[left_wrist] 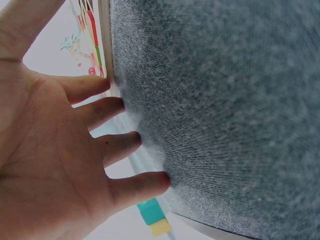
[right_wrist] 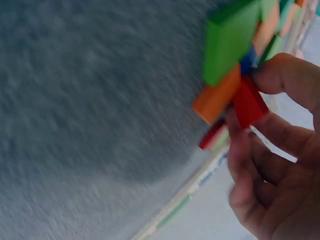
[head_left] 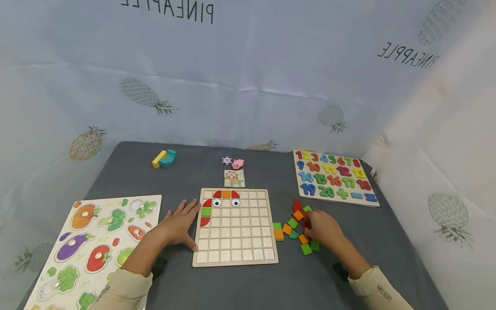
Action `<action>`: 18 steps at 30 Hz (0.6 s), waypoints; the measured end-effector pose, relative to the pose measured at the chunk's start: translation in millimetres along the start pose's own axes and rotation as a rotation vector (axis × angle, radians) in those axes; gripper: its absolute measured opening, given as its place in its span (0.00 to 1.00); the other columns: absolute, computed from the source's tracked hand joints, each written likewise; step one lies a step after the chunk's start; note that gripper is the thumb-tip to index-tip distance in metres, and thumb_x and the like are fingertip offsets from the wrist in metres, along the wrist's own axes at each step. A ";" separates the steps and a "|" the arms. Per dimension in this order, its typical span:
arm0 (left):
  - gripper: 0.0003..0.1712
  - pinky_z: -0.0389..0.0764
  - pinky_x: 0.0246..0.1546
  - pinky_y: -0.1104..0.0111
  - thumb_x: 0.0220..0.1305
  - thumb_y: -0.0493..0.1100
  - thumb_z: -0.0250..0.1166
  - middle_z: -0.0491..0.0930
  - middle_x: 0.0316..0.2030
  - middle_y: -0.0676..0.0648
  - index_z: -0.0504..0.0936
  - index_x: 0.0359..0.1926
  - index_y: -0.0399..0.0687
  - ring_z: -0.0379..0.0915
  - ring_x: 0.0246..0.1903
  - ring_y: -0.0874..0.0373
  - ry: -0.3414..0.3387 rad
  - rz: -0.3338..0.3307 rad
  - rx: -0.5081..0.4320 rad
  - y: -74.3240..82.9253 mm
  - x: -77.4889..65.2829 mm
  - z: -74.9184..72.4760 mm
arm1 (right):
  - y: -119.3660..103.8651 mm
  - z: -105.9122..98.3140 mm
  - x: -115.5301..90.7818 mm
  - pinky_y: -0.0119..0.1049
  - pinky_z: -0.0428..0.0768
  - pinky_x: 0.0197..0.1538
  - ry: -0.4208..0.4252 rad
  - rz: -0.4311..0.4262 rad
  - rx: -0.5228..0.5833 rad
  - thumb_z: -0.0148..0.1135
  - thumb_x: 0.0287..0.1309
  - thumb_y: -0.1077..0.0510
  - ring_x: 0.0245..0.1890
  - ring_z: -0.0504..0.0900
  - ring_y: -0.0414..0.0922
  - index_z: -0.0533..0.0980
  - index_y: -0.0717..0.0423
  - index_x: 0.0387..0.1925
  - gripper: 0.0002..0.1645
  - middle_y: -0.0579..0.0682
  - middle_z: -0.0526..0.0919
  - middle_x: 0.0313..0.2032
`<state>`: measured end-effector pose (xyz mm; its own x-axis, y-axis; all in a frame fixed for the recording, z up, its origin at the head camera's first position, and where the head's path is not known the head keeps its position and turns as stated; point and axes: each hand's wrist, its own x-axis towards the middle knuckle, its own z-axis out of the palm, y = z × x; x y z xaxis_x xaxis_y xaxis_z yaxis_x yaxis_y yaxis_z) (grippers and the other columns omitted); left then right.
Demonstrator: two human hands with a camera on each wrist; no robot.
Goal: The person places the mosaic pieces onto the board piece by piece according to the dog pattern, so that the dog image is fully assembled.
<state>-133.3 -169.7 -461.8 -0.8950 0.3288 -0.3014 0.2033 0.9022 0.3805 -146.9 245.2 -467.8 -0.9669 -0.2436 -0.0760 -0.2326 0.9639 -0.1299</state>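
Note:
My left hand (head_left: 180, 226) lies spread along the left edge of a wooden grid board (head_left: 236, 243), thumb and index fingertip right at its rim. In the left wrist view its fingers (left_wrist: 140, 187) are straight, with fingertips down at the dark cloth. Red, orange and green pieces and two eye pieces (head_left: 235, 202) sit in the board's upper left cells. Over the loose pile right of the board, my right hand (head_left: 323, 228) pinches a red block (right_wrist: 248, 102) between thumb and fingers. Around it lie an orange block (right_wrist: 217, 95) and a green block (right_wrist: 230, 42).
A number puzzle (head_left: 335, 176) lies at the back right, a vegetable puzzle (head_left: 128, 206) at the left. Behind the board are a picture card (head_left: 234, 178), a pink pig (head_left: 237, 164) and a poker chip (head_left: 226, 160). Yellow and teal blocks (head_left: 168, 158) stand back left.

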 end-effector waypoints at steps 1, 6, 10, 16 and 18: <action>0.73 0.44 0.56 0.35 0.22 0.58 0.79 0.45 0.69 0.39 0.49 0.69 0.43 0.33 0.67 0.37 -0.003 -0.007 0.004 -0.1 -1.0 0.4 | -1.1 1.7 0.5 0.35 0.67 0.25 0.006 -0.009 -0.012 0.66 0.39 0.58 0.21 0.66 0.42 0.76 0.53 0.25 0.07 0.44 0.71 0.20; 0.71 0.44 0.56 0.35 0.23 0.57 0.79 0.45 0.69 0.41 0.50 0.69 0.44 0.33 0.67 0.38 0.008 -0.005 0.011 1.1 -2.7 0.9 | -6.6 -6.7 5.7 0.34 0.67 0.26 0.024 -0.054 0.058 0.65 0.38 0.59 0.21 0.66 0.40 0.76 0.53 0.25 0.07 0.43 0.72 0.21; 0.71 0.45 0.57 0.36 0.24 0.57 0.79 0.44 0.69 0.42 0.49 0.69 0.45 0.33 0.68 0.39 0.021 -0.002 0.009 1.9 -1.7 -1.1 | -33.0 -28.7 24.2 0.32 0.74 0.28 0.020 -0.132 0.290 0.65 0.44 0.61 0.25 0.72 0.39 0.77 0.55 0.31 0.09 0.45 0.76 0.28; 0.72 0.45 0.57 0.36 0.23 0.56 0.79 0.45 0.69 0.41 0.49 0.69 0.43 0.33 0.68 0.39 0.009 -0.014 0.018 4.8 -1.1 -2.9 | -118.5 -25.4 65.2 0.30 0.77 0.34 0.054 -0.374 0.321 0.65 0.47 0.61 0.32 0.79 0.40 0.80 0.56 0.36 0.10 0.46 0.79 0.35; 0.72 0.45 0.57 0.36 0.23 0.57 0.79 0.45 0.69 0.41 0.49 0.69 0.44 0.33 0.68 0.39 0.009 -0.020 0.023 6.2 -1.0 -1.8 | -144.1 -17.6 77.7 0.30 0.78 0.36 0.056 -0.428 0.250 0.66 0.48 0.59 0.34 0.80 0.39 0.81 0.54 0.36 0.10 0.45 0.81 0.35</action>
<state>-131.9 -165.0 -457.6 -0.9026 0.3081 -0.3006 0.1941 0.9147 0.3546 -190.3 89.3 -437.6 -0.7956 -0.5994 0.0878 -0.5845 0.7215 -0.3712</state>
